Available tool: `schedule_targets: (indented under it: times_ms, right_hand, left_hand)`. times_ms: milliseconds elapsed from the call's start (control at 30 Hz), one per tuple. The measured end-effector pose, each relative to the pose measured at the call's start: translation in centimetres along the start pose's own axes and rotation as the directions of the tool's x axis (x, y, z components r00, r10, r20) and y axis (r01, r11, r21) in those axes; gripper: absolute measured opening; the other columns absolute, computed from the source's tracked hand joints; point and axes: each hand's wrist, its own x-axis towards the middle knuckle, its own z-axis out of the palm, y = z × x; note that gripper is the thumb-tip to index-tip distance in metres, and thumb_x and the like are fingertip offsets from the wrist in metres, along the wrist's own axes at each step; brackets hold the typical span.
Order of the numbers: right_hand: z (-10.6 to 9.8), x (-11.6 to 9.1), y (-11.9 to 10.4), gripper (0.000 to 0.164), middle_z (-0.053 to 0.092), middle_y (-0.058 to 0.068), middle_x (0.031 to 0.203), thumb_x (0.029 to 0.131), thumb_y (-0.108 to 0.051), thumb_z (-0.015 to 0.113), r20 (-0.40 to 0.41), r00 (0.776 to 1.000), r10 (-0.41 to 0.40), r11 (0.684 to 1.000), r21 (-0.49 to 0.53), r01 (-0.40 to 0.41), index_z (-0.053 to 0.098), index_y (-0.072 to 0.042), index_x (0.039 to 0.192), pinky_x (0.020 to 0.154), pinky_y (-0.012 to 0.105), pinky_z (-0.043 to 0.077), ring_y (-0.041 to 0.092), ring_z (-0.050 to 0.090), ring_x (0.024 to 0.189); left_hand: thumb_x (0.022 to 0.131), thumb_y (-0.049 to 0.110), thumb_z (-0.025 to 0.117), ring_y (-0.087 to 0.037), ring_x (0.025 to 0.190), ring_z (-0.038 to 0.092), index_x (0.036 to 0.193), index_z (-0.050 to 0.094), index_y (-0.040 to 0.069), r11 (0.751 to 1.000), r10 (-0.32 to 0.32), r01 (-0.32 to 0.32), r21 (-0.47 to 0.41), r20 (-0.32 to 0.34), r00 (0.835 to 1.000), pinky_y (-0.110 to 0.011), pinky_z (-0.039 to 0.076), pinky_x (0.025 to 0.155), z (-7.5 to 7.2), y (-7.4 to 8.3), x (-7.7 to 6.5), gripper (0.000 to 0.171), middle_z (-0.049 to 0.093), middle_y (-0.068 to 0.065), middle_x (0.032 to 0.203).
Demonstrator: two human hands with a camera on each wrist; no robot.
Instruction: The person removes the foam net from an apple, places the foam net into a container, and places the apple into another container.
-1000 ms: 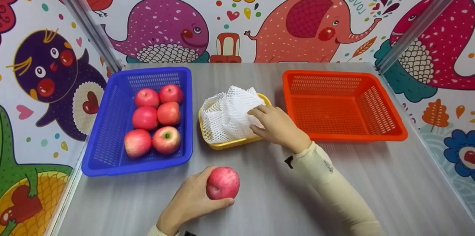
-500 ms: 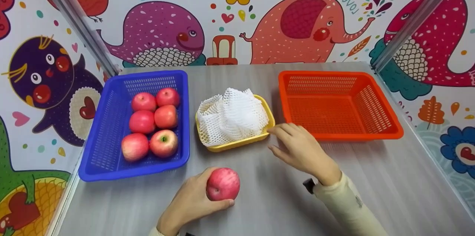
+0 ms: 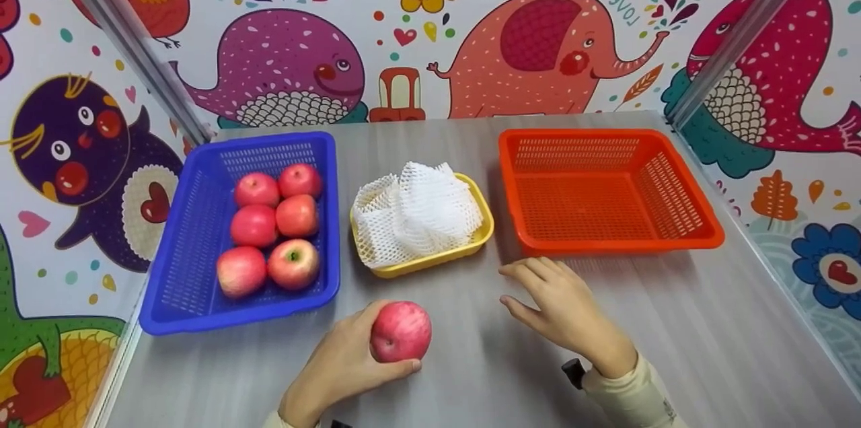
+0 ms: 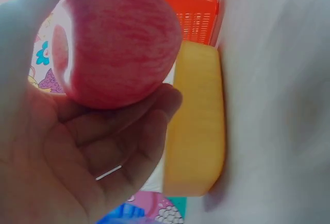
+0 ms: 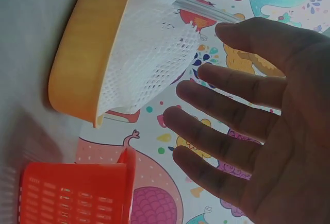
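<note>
My left hand (image 3: 346, 361) grips a red apple (image 3: 401, 332) between thumb and fingers, in front of the yellow basket (image 3: 430, 264). The left wrist view shows the same apple (image 4: 121, 44) large, with fingers curled under it. White foam net sleeves (image 3: 437, 209) lie heaped in the yellow basket. My right hand (image 3: 565, 310) hovers just in front of the orange basket (image 3: 615, 244), holding nothing. In the right wrist view its fingers (image 5: 216, 131) are spread and relaxed, apart from the yellow basket (image 5: 90, 54) and the foam nets (image 5: 139, 54).
At the left stands a blue basket (image 3: 181, 246) with several red apples (image 3: 253, 226) in two columns. The orange basket at the right has a bare bottom. Cartoon-printed walls (image 3: 403, 31) enclose the grey table (image 3: 464, 354) at the back and sides.
My right hand has drawn back from the foam nets, toward the front and right, with nothing in it. The left hand keeps its grip on the apple. The head view has shifted slightly.
</note>
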Motion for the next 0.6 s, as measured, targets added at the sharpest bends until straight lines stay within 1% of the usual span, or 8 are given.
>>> schedule_targets:
  times_ms: [100, 200, 267, 300, 367, 467, 567, 600]
  right_hand:
    - [0.0, -0.4, 0.1, 0.036, 0.067, -0.001, 0.107, 0.083, -0.027, 0.081, 0.002, 1.000, 0.008, 1.000, 0.002, -0.008, 0.069, -0.012, 0.113, 0.075, 0.040, 0.053, 0.020, 0.063, 0.093]
    - [0.2, -0.7, 0.1, 0.035, 0.067, -0.001, 0.106, 0.083, -0.027, 0.081, 0.007, 1.000, 0.009, 1.000, -0.002, -0.009, 0.069, -0.012, 0.113, 0.074, 0.040, 0.053, 0.020, 0.064, 0.092]
    - [0.3, -0.9, 0.1, 0.035, 0.067, -0.002, 0.106, 0.083, -0.027, 0.081, 0.015, 1.000, 0.014, 1.000, -0.005, -0.014, 0.069, -0.012, 0.113, 0.075, 0.040, 0.053, 0.020, 0.063, 0.092]
    - [0.4, -1.0, 0.1, 0.035, 0.067, -0.002, 0.105, 0.083, -0.027, 0.081, 0.019, 1.000, 0.017, 1.000, -0.006, -0.017, 0.069, -0.012, 0.112, 0.075, 0.040, 0.053, 0.020, 0.063, 0.091]
    - [0.6, -1.3, 0.1, 0.035, 0.067, -0.002, 0.104, 0.083, -0.028, 0.081, 0.026, 0.999, 0.023, 1.000, -0.004, -0.023, 0.069, -0.013, 0.112, 0.075, 0.040, 0.053, 0.019, 0.063, 0.091]
    - [0.9, -1.6, 0.0, 0.035, 0.067, -0.002, 0.103, 0.082, -0.027, 0.082, 0.033, 0.999, 0.024, 1.000, 0.006, -0.024, 0.069, -0.013, 0.111, 0.073, 0.039, 0.053, 0.018, 0.062, 0.089]
    - [1.3, -1.8, 0.0, 0.034, 0.067, -0.002, 0.102, 0.082, -0.027, 0.082, 0.041, 0.999, 0.010, 1.000, 0.019, -0.011, 0.069, -0.013, 0.111, 0.072, 0.038, 0.053, 0.018, 0.062, 0.088]
    - [1.5, -1.9, -0.1, 0.034, 0.067, -0.002, 0.102, 0.082, -0.027, 0.082, 0.044, 0.999, 0.006, 1.000, 0.022, -0.007, 0.069, -0.013, 0.111, 0.072, 0.038, 0.053, 0.018, 0.062, 0.087]
  left_hand:
    - [0.069, 0.058, 0.085, -0.005, 0.091, 0.063, 0.125, 0.060, 0.023, 0.997, 0.060, -0.057, 0.060, -0.056, 0.997, -0.034, 0.054, 0.077, -1.9, 0.3, 0.4, 0.071, 0.067, 0.011, 0.104]
    - [0.066, 0.053, 0.089, -0.005, 0.088, 0.064, 0.124, 0.061, 0.022, 0.982, 0.128, -0.110, 0.151, -0.116, 0.985, -0.033, 0.054, 0.074, -4.9, 0.4, 1.1, 0.071, 0.067, 0.011, 0.102]
    - [0.067, 0.053, 0.088, -0.007, 0.089, 0.063, 0.124, 0.061, 0.020, 0.973, 0.142, -0.114, 0.198, -0.133, 0.981, -0.034, 0.054, 0.076, -7.3, 0.3, 1.9, 0.071, 0.067, 0.008, 0.103]
    - [0.069, 0.056, 0.087, -0.009, 0.089, 0.064, 0.125, 0.061, 0.019, 0.972, 0.128, -0.096, 0.216, -0.137, 0.982, -0.036, 0.054, 0.077, -8.6, 0.3, 2.4, 0.073, 0.067, 0.006, 0.103]
    - [0.071, 0.061, 0.083, -0.017, 0.092, 0.065, 0.130, 0.058, 0.017, 0.972, 0.068, -0.035, 0.232, -0.134, 0.989, -0.043, 0.054, 0.079, -11.2, 0.0, 3.6, 0.078, 0.068, 0.000, 0.107]
    - [0.073, 0.073, 0.073, -0.030, 0.098, 0.065, 0.139, 0.049, 0.014, 0.964, -0.089, 0.111, 0.240, -0.101, 0.991, -0.054, 0.052, 0.082, -14.7, -1.0, 5.9, 0.092, 0.066, -0.010, 0.114]
    - [0.071, 0.082, 0.065, -0.041, 0.105, 0.062, 0.149, 0.035, 0.008, 0.934, -0.232, 0.240, 0.266, -0.063, 0.971, -0.064, 0.047, 0.087, -17.5, -3.0, 8.2, 0.112, 0.061, -0.021, 0.123]
    - [0.070, 0.085, 0.063, -0.044, 0.108, 0.060, 0.151, 0.030, 0.006, 0.919, -0.276, 0.279, 0.279, -0.050, 0.960, -0.066, 0.045, 0.088, -18.2, -3.8, 9.0, 0.118, 0.059, -0.024, 0.125]
